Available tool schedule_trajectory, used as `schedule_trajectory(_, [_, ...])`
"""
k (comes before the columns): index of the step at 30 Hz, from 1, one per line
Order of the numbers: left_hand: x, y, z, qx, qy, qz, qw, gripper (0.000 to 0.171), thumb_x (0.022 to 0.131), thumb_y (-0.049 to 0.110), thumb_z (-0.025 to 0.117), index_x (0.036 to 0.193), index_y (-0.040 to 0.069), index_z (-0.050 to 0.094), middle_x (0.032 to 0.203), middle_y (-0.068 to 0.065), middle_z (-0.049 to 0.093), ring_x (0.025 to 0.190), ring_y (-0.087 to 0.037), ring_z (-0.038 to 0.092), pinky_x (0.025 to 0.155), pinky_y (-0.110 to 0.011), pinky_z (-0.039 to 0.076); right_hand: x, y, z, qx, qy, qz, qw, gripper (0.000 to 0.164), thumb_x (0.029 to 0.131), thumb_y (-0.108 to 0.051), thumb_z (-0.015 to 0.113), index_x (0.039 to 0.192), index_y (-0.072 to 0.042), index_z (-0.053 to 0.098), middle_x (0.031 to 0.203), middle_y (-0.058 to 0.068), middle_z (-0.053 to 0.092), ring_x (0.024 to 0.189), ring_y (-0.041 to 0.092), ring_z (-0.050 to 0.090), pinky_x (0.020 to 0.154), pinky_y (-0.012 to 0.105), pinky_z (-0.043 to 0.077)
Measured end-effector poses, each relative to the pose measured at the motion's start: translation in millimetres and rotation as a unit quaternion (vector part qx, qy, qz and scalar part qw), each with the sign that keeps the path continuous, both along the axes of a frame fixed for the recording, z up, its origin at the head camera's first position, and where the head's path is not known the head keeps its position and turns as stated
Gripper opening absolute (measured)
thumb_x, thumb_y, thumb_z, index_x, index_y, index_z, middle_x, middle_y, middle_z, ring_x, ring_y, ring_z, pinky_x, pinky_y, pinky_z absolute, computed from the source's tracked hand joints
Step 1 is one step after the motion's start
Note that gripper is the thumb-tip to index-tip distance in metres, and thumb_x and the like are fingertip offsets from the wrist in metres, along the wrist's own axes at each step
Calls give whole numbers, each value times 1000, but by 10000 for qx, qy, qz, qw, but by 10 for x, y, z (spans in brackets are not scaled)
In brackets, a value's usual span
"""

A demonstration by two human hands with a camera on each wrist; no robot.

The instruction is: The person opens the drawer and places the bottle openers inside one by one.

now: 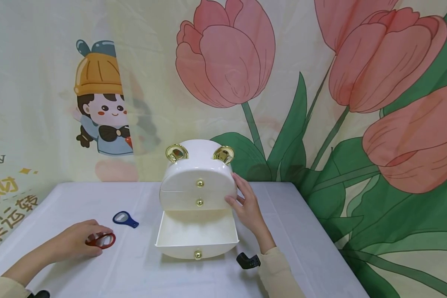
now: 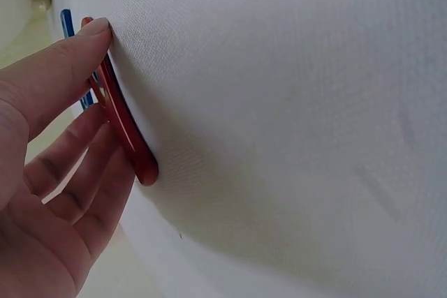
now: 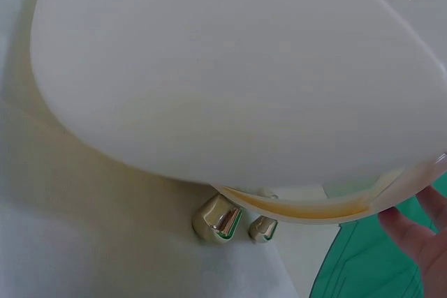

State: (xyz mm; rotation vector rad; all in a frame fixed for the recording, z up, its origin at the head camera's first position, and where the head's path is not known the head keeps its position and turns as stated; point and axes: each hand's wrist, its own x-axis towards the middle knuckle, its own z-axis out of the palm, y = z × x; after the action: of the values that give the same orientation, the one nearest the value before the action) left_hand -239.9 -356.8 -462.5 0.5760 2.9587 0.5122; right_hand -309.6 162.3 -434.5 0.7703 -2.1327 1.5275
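My left hand (image 1: 80,240) pinches a small red magnifying glass (image 1: 107,241) between thumb and fingers, close over the table. In the left wrist view its red frame (image 2: 128,134) stands edge-on near the cloth. Just beyond lies a blue magnifying glass (image 1: 126,219). A white rounded drawer box (image 1: 197,176) with gold ears and gold knobs stands at the middle, its bottom drawer (image 1: 197,231) pulled out with nothing visible inside. My right hand (image 1: 247,207) rests on the box's right side, fingers loosely extended. In the right wrist view its fingertips (image 3: 401,228) touch the white edge.
A white cloth (image 1: 134,269) covers the table. Behind it hangs a backdrop (image 1: 145,82) printed with tulips and a cartoon figure. A black wrist camera (image 1: 247,260) shows beside the right sleeve, right of the drawer.
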Motion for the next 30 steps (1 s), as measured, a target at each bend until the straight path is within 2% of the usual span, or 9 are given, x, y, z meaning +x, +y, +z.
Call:
schedule_trajectory(7, [-24,-16,17,274,-204,-238,9991,46,84,27,91,124,9,75,95,8,60,81,0,53,68,-22,51,4,-1,4,68,-36,-43,10000,75,97,-6,76,163,-21,43,165,6,41,152,33,42,104,53,54])
schedule_trajectory(16, [-35,-36,8,382,-224,-475,9979,41,86,26,89,122,12,75,95,9,61,82,0,55,68,-22,52,-4,7,-6,120,-72,-56,9999,76,98,-7,76,164,-24,42,166,4,39,152,32,42,105,52,53])
schedule_trajectory(25, [-29,41,88,486,-400,-379,9973,43,86,23,90,124,11,73,100,7,66,84,-3,59,69,-22,54,-9,6,-15,3,-94,-31,10000,74,97,-3,76,163,-20,45,164,8,41,151,34,42,104,58,53])
schedule_trajectory(30, [-42,73,102,568,-187,-635,9962,44,85,26,90,123,10,73,101,8,67,85,-2,61,69,-22,55,-16,10,-15,66,-62,-33,10000,75,98,-5,76,163,-22,44,165,6,41,151,33,43,105,55,53])
